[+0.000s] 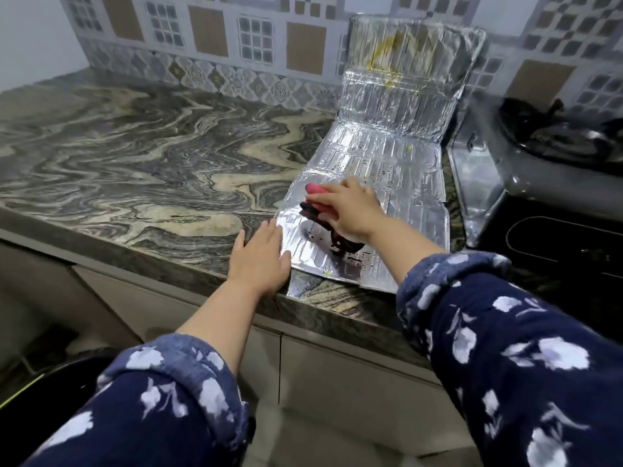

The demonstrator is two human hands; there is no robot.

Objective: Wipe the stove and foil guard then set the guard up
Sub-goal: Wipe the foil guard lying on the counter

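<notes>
Foil guard (377,156), yellow-stained; right hand (350,210) grips seemingly pink cloth (315,197), left (259,257) flat.

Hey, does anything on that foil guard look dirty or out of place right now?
Yes. The foil guard lies unfolded across the counter, its far panels propped against the tiled wall, not standing by the stove. Yellowish stains mark the top panel, well beyond where the right hand wipes.

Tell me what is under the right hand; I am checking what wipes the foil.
A pink cloth shows past the fingers of the right hand, pressed onto the foil guard. The hand covers most of the cloth and the foil beneath it.
</notes>
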